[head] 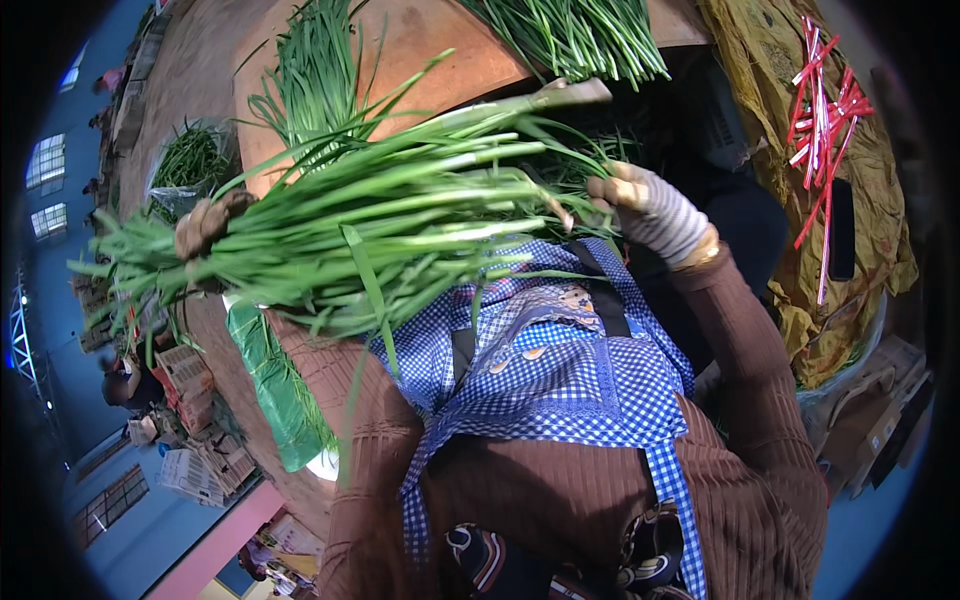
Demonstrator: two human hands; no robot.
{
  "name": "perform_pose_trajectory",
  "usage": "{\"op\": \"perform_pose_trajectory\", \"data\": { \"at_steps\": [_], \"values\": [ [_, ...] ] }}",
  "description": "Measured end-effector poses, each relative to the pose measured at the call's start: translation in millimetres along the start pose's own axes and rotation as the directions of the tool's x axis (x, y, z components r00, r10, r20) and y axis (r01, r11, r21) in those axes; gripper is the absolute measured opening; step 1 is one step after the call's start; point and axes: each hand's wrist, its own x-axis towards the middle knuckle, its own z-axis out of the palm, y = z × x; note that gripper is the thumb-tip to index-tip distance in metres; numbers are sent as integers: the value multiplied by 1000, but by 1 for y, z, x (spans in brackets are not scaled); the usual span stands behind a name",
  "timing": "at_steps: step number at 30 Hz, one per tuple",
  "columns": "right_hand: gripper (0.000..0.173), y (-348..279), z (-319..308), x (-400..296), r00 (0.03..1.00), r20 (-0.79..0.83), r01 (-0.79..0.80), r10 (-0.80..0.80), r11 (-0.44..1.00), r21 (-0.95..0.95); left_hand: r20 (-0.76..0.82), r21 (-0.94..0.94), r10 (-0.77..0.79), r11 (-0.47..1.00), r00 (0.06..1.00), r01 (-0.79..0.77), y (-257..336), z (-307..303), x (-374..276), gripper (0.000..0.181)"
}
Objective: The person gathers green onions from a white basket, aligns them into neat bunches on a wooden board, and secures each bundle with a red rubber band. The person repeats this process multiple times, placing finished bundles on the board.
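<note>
A large bunch of long green leafy stalks [405,202] lies sideways in front of my blue checked apron [555,375], slightly blurred. My left hand [214,229], in a brownish glove, is closed around its leafy end. At the stalk-end side, my right hand [649,214], in a striped glove with bare-looking fingertips, pinches a few thin green leaves [581,154] between thumb and fingers. Behind the bunch, two more piles of the greens, one at the upper left [319,75] and one at the top [577,34], rest on an orange-brown board [420,45].
Red shiny ties [821,120] and a dark phone [841,229] lie on yellow-brown sacking [787,315] at the right. A plastic bag of greens [191,161] and a green-wrapped bundle [274,390] are at the left. Farther left, people are near stacked crates [187,375].
</note>
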Motion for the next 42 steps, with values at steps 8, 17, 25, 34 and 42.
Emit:
{"op": "perform_pose_trajectory", "data": {
  "at_steps": [8,17,25,34,42],
  "values": [
    [55,-7,13,28,990,-60,10,-126,495,-869,-921,198,83,941,381,273,21,54,-27,25],
    [17,19,43,43,966,-257,-143,10,852,-504,-919,301,392,763,-40,572,6,89,-7,23],
    [76,-4,17,32,851,244,170,-465,-194,-966,-917,229,357,837,-177,497,25,99,-45,22],
    [20,21,97,81,851,-76,441,-519,786,-433,-943,166,283,855,-174,491,37,114,-66,28],
    [48,36,94,64,989,-132,-57,-65,658,-751,-955,159,235,922,-183,354,87,123,-148,33]
  ]
}}
